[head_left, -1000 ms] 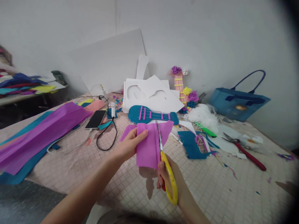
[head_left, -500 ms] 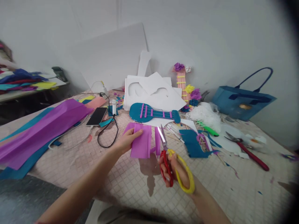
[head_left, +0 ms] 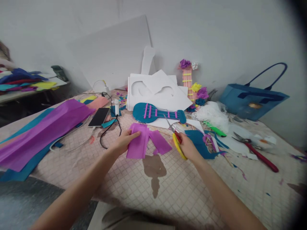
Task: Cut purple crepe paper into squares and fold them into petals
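While the left hand (head_left: 124, 141) pinches the purple paper (head_left: 136, 147) over the bench (head_left: 129, 182), the right hand (head_left: 188, 146) grips the scissors (head_left: 177, 144), which point toward the blue guitar (head_left: 141, 115); pushed carelessly forward, they might nick it, and a loose pinch could let the paper's layers slip out of line. A second ago the scissors were across the paper; now they are off to its right, and a purple scrap (head_left: 160, 142) lies just beside it

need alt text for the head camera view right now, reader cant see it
A person's left hand holds purple paper and the right hand holds red-and-yellow-handled scissors over a cluttered table. Another purple piece lies between them, with a teal guitar shape behind.
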Demonstrator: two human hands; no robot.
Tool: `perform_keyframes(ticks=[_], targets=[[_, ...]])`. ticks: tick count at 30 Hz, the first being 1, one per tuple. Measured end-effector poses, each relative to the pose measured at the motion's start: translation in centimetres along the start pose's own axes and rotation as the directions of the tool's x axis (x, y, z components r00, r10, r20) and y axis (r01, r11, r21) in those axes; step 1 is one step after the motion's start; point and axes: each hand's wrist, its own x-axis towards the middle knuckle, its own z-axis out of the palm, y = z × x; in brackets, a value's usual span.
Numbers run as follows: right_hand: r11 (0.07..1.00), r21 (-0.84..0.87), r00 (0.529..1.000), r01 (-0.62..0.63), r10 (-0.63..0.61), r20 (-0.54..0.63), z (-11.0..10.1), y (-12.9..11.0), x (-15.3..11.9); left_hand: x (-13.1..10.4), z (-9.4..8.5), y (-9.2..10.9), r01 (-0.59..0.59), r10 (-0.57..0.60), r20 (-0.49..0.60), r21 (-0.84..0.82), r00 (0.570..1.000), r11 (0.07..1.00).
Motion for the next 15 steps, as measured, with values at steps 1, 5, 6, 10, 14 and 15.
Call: perform_keyframes(ticks=[1,5,6,10,14,15], targets=[[0.999,-0.044,1.0,0.006,-0.006,0.0,0.5,-0.1,0.5,-0.1,0.0,0.0,0.004,-0.004,0.001,-0.003,1.0,1.0],[0.985,-0.171,1.0,0.01,-0.01,0.0,2.7,-0.8,2.0,-0.2,0.0,0.0,0.024,-0.024,0.017,-0.012,1.0,1.0],[0.982,-0.187,1.0,0.006,-0.007,-0.005,3.3,-0.9,2.2,-0.2,0.0,0.0,0.032,-0.032,0.023,-0.014,0.999,0.999],[0.985,-0.17,1.0,-0.015,0.015,0.004,4.7,-1.1,2.6,-0.1,-0.1,-0.1,0.06,-0.058,0.044,-0.037,0.997,0.998],[1.0,-0.005,0.999,-0.012,0.013,0.036,4.0,-1.1,2.4,0.4,-0.2,-0.4,0.079,-0.075,0.048,-0.093,0.996,0.993],[0.998,0.056,0.999,-0.012,0.01,0.045,3.6,-1.1,2.4,0.6,-0.2,-0.4,0.089,-0.084,0.053,-0.113,0.995,0.99]])
